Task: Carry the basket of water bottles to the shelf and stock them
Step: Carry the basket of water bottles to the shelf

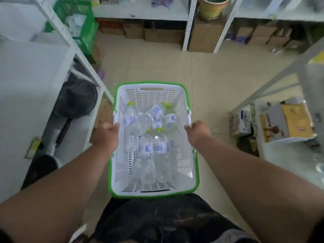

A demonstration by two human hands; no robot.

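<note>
A white plastic basket [152,95] with a green rim hangs in front of my body, above the tiled floor. Several clear water bottles [150,135] with green caps and blue-white labels lie jumbled inside it. My left hand [105,135] is closed on the basket's left rim near its white handle hinge. My right hand [197,131] is closed on the right rim. Both arms reach forward and down.
White metal shelving [73,50] runs along the left, with a dark pan [75,100] on a low shelf and a green basket [82,23] further back. Another shelf [280,120] with cartons stands at the right. Cardboard boxes [157,34] sit under the far shelves. Beige floor tiles stretch ahead.
</note>
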